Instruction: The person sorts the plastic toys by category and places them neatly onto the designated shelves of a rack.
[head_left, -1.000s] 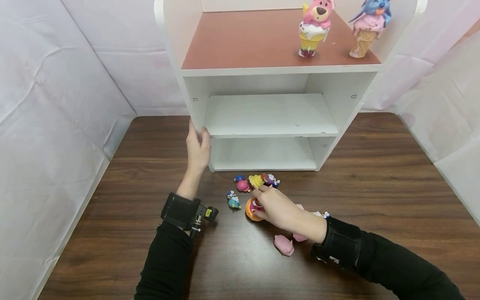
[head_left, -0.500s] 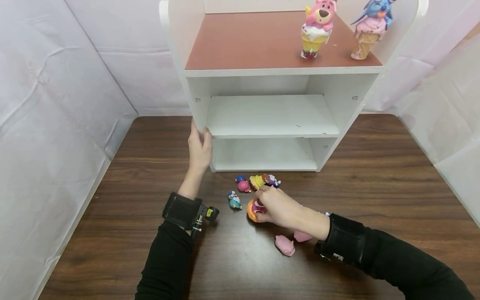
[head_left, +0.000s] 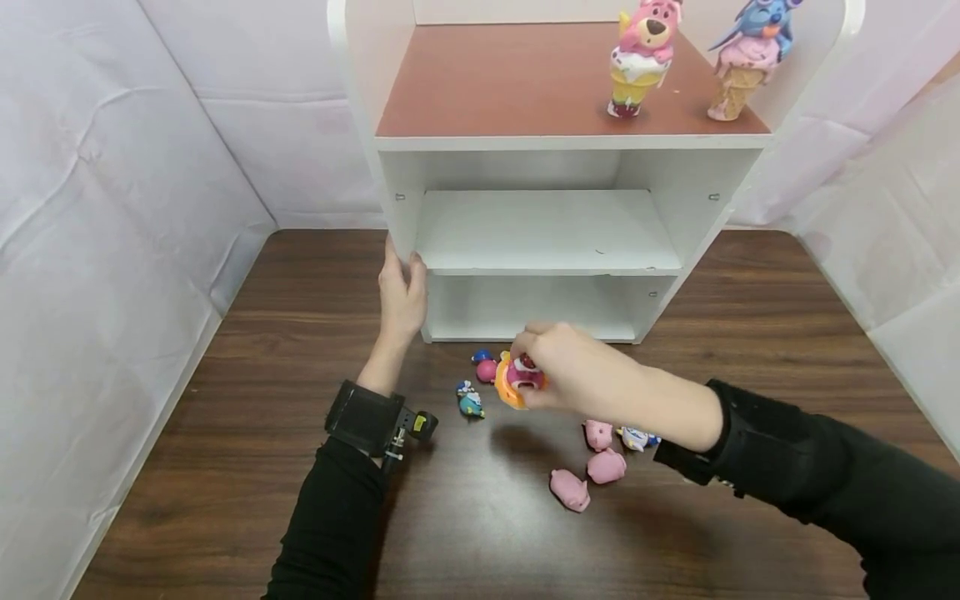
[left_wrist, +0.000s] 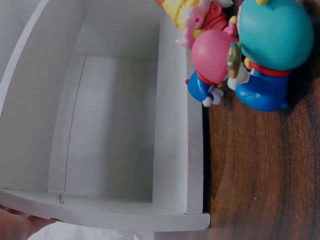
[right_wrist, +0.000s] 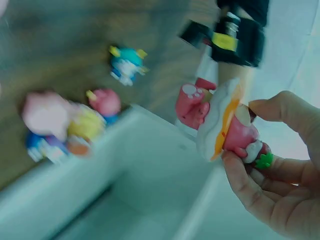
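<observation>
My right hand (head_left: 577,367) pinches a pink bear figurine (head_left: 517,379) set in an orange ring, held above the table in front of the shelf unit. In the right wrist view, thumb and fingers grip the bear figurine (right_wrist: 240,135), whose ring has a white underside. My left hand (head_left: 401,296) rests against the left side of the white shelf unit (head_left: 551,271), thumb at its front edge. Near the unit's foot lie a pink-headed figurine (head_left: 486,371) and a teal-headed figurine (head_left: 471,403). A yellow figurine (right_wrist: 86,122) beside them is hidden behind the right hand in the head view.
Two ice-cream-cone figurines, a pink bear (head_left: 641,58) and a blue one (head_left: 753,54), stand on the reddish upper shelf (head_left: 495,79). Three pink pig figurines (head_left: 606,467) and a blue-and-white figurine (head_left: 637,438) lie on the wooden table (head_left: 465,533). White cloth (head_left: 112,250) hangs around.
My right hand has lifted the bear figurine off the table and carried it up toward the shelf unit, uncovering the pigs and the blue-and-white figurine. The left hand has stayed at the unit's side.
</observation>
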